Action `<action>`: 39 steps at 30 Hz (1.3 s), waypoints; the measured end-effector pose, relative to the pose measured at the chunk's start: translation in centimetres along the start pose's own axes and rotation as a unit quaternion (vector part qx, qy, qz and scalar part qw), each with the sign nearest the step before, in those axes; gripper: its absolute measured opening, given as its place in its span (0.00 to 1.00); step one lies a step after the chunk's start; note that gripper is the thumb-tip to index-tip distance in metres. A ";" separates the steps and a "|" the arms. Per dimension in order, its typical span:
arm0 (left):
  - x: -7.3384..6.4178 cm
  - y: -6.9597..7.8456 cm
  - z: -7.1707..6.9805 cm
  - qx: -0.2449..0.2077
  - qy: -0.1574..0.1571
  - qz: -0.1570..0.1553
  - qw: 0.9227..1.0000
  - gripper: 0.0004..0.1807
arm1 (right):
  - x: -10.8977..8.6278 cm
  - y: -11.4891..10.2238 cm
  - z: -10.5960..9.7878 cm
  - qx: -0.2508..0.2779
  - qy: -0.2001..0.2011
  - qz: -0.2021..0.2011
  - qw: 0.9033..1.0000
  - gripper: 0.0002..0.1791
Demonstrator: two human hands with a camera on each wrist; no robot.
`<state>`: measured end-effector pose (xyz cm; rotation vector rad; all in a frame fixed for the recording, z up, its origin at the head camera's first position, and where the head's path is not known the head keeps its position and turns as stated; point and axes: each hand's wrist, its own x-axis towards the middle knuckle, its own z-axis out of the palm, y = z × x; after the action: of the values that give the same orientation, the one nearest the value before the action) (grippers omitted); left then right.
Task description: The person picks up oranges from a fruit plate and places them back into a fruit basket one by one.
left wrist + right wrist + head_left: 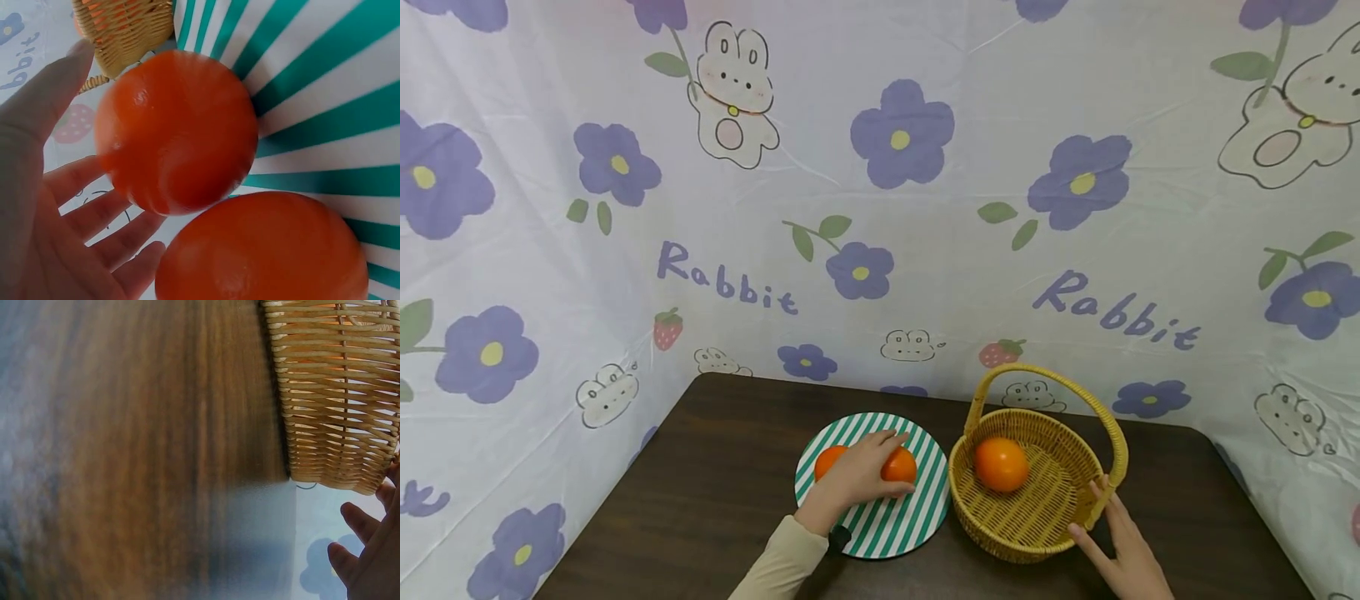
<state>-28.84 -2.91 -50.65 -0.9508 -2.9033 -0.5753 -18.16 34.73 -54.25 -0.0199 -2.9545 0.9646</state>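
Note:
On a round green-and-white striped plate (891,529) lie two smooth, shiny orange fruits. My left hand (859,468) reaches over the right-hand fruit (899,467), its thumb near the front side and its fingers behind. In the left wrist view the thumb stands away from this fruit (178,131), and the fingers stretch out behind it. The other fruit (262,250) sits close beside it, partly covered by the hand in the head view. My right hand (1123,546) touches the rim of a wicker basket (1000,542) near the handle's base, fingers spread. Another orange fruit (1002,464) rests inside.
The basket's arched handle (1052,372) rises above its rim. A dark wooden table (715,483) carries everything. Behind and at both sides hangs a white cloth (955,250) printed with flowers and rabbits. A black wrist strap (839,537) shows at the left sleeve.

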 end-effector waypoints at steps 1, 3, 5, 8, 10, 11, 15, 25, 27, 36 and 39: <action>0.0 -0.1 0.0 0.003 -0.005 -0.004 1.000 0.44 | 0.0 0.0 0.0 -0.001 0.002 -0.002 1.000 0.43; 0.1 -0.2 0.1 0.009 -0.013 -0.011 1.000 0.44 | 0.0 0.1 0.1 -0.003 0.007 -0.008 1.000 0.43; 0.2 -0.4 0.2 0.013 -0.020 -0.015 1.000 0.44 | -0.1 0.1 0.1 -0.003 0.010 -0.010 1.000 0.42; 0.4 -0.6 0.3 0.024 -0.025 -0.020 0.999 0.45 | -0.1 0.2 0.1 -0.003 0.009 -0.009 1.000 0.42; 0.5 -0.8 0.4 0.034 -0.026 -0.021 0.999 0.45 | -0.1 0.1 0.1 -0.004 0.005 -0.003 1.000 0.43; 0.5 -0.8 0.4 0.040 -0.026 -0.022 0.999 0.45 | 0.0 0.1 0.1 -0.005 0.003 0.000 1.000 0.43; 0.5 -1.0 0.3 0.059 -0.020 -0.018 0.998 0.44 | 0.0 0.0 0.0 -0.006 -0.002 0.009 1.000 0.44; 0.5 -1.0 0.6 0.066 0.008 0.004 0.998 0.42 | 0.0 0.2 0.2 0.001 0.000 0.003 1.000 0.43; 0.4 -1.0 0.7 0.062 0.018 0.010 0.998 0.42 | 0.0 0.3 0.3 -0.001 0.000 -0.001 1.000 0.43; 0.1 -0.3 0.4 0.034 0.044 0.021 0.998 0.41 | 0.3 0.5 0.5 -0.013 0.011 -0.012 1.000 0.42; 0.1 0.2 0.1 0.018 0.043 0.025 0.999 0.42 | 0.4 0.5 0.5 -0.008 0.010 -0.012 1.000 0.42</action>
<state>-28.80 -2.64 -50.61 -0.9647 -2.7965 -0.5439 -18.55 34.89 -54.96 0.0059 -2.9374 0.9308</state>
